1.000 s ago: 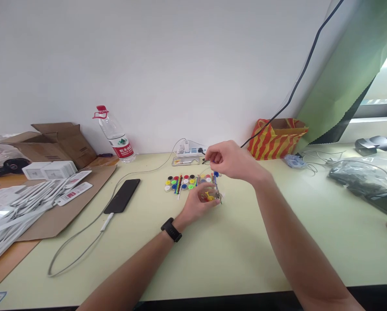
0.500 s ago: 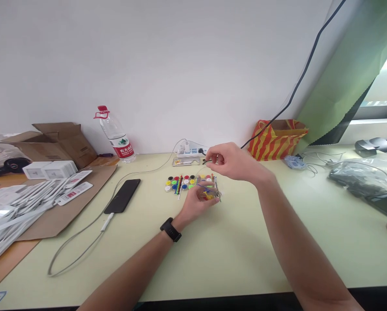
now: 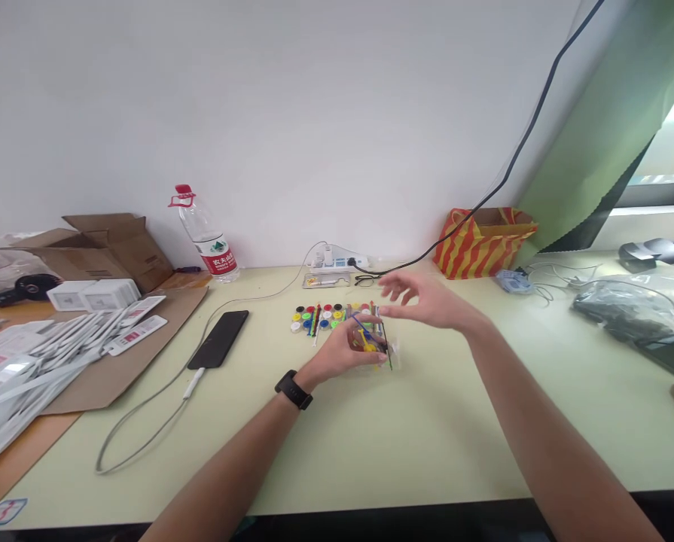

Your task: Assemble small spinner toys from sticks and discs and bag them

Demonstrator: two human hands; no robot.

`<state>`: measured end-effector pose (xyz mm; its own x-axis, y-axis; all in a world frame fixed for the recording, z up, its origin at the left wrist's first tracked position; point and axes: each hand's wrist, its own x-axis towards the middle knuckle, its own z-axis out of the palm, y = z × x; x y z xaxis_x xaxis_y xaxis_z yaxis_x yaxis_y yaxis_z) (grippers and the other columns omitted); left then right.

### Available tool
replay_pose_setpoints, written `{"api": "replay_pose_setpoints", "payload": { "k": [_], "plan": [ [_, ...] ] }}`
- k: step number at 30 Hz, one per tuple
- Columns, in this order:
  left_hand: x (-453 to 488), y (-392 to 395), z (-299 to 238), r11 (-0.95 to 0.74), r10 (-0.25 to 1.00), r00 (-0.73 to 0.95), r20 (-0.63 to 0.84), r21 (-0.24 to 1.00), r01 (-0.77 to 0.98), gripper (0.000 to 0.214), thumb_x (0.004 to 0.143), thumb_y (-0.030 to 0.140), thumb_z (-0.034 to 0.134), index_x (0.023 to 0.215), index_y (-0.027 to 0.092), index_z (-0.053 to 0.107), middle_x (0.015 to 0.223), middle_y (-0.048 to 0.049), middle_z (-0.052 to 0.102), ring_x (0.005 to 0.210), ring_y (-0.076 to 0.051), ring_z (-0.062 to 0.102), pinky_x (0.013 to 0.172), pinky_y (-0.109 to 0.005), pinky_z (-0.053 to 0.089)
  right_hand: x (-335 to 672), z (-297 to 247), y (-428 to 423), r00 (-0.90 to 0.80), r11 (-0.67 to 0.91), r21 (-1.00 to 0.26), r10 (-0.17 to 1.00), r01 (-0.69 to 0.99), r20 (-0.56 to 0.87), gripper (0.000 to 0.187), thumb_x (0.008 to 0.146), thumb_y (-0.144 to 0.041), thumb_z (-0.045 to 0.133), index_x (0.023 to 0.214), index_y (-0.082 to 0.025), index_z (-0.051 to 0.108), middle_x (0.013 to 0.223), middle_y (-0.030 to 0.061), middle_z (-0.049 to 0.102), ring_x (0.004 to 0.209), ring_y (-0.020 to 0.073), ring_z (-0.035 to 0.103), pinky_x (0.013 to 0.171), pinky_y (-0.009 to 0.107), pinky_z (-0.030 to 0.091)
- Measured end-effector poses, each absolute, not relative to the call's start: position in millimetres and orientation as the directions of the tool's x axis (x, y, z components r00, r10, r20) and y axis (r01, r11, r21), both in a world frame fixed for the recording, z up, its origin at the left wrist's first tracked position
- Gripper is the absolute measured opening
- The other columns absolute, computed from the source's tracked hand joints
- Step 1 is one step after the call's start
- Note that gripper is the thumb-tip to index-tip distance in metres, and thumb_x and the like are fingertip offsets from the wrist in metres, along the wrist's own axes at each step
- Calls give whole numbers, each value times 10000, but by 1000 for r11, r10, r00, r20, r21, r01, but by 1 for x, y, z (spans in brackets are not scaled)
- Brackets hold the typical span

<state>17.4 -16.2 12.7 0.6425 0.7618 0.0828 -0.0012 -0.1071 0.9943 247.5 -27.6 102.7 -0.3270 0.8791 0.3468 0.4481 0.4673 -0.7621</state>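
My left hand (image 3: pixel 343 349), with a black watch on its wrist, is closed around a small clear plastic box (image 3: pixel 393 352). Inside or on the box show a yellow piece (image 3: pixel 370 345) and thin coloured sticks; a dark stick (image 3: pixel 389 348) leans across its right side. My right hand (image 3: pixel 419 299) hovers just above and right of the box, thumb and fingers apart, with nothing visible in them. Behind my left hand lie rows of round coloured discs (image 3: pixel 297 327) and several thin sticks (image 3: pixel 315 324), partly hidden by the hand.
A black phone (image 3: pixel 219 340) on a cable lies to the left. Farther back are a water bottle (image 3: pixel 217 252), a cardboard box (image 3: pixel 105 248), a flat clear case (image 3: pixel 326 280), a power strip (image 3: pixel 342 261) and a striped bag (image 3: pixel 477 245). White tags (image 3: pixel 82 342) pile up at left.
My right hand has lowered and moved right, its fingers spreading apart. My left hand has shifted slightly right with the clear box, which shows more now.
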Motion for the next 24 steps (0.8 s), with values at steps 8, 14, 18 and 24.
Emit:
{"api": "replay_pose_setpoints", "payload": {
  "k": [8,14,18,24],
  "plan": [
    [18,-18,15,-231,751,633,188,973,-15,814,708,332,921,1424,254,543,1270,-144,708,1198,-309,682,1005,-468,542,251,82,-49,-60,498,-820,862,282,503,300,862,-531,738,827,-234,755,837,50,750,823,227,682,800,392,557],
    [19,-11,11,-256,807,546,224,966,-17,745,762,365,883,1423,259,557,1372,-146,664,1258,-296,639,1066,-469,497,256,75,-44,-34,495,-824,861,276,507,278,845,-508,765,853,-230,752,851,51,751,829,232,691,811,398,569],
    [20,-14,12,-274,811,539,226,962,9,619,797,414,847,1340,217,625,1242,-134,727,1138,-275,700,983,-428,557,253,64,-45,-65,467,-854,883,230,466,267,853,-498,763,837,-232,749,840,48,746,811,225,693,803,395,578],
    [22,-12,3,-382,811,532,244,909,166,344,841,513,770,948,186,776,936,-85,776,851,-223,720,785,-350,578,243,61,-44,122,473,-871,864,132,488,302,845,-533,760,866,-234,726,873,67,753,853,238,708,809,413,596]
  ]
}}
